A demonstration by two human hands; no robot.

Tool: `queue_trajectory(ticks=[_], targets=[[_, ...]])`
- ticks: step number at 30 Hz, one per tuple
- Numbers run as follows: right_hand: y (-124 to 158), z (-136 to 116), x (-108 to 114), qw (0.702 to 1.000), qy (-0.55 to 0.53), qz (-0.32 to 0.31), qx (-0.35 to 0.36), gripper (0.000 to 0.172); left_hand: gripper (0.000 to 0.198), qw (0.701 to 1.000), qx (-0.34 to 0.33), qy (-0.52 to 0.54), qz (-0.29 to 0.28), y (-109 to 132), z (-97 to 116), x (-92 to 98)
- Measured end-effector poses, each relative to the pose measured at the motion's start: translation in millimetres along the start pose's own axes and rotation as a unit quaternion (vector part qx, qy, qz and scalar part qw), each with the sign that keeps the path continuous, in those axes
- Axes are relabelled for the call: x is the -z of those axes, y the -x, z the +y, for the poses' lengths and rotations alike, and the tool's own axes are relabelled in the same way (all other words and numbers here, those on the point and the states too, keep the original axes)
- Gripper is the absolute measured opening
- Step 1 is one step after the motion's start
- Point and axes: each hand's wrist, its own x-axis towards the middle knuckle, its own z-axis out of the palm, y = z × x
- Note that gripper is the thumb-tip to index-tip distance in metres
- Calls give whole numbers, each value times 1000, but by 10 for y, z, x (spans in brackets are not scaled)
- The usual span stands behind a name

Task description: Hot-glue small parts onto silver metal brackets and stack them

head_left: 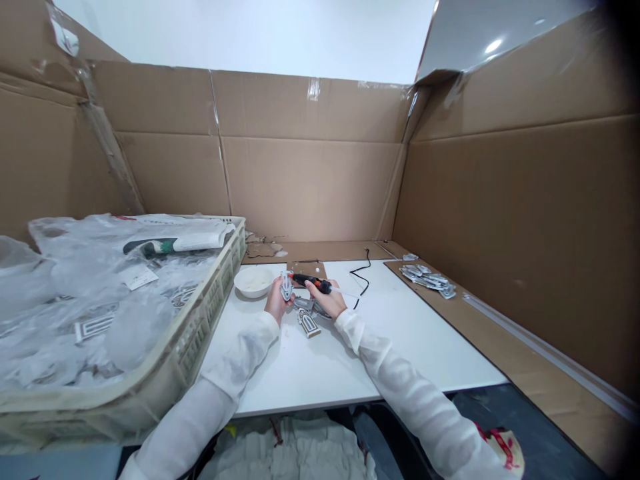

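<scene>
Two white sleeves (400,387) reach forward from the bottom of the frame, above a crumpled pale cloth (300,447) at the person's lap, and meet over a white table (415,353). At close left, a beige plastic crate (200,333) stands against the table's left edge, filled with clear bags (100,300). Grey pieces show through some of them, and a green-and-white packet (175,244) lies on top.

Near the far side of the table, the left hand (276,301) is closed around a small grey metal part (286,287), holding it up off the surface. The right hand (331,301), just beside it, grips an orange-and-black tool (310,281) by the handle. The tool lies roughly level and its tip points left at the part. Whether tip and part touch cannot be told at this size.

Below and between the hands, a second grey piece (309,324) lies flat on the table, with a few more half hidden under the right hand. A shallow white bowl (253,281) sits just left of the left hand, near the crate's corner. A thin black cable (361,275) snakes across the table behind the right hand.

Well to the right, a loose pile (428,279) of similar grey pieces rests on a brown cardboard sheet (500,333) beside the table. Taped cardboard walls (310,187) enclose the space on three sides.
</scene>
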Motion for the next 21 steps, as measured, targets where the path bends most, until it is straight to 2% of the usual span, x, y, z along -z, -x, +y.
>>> queue_trajectory(ticks=[21], targets=[[-5,21,1,999,-1,2,-33,41,25,1000,-7,-10,-13,0,0,-1]])
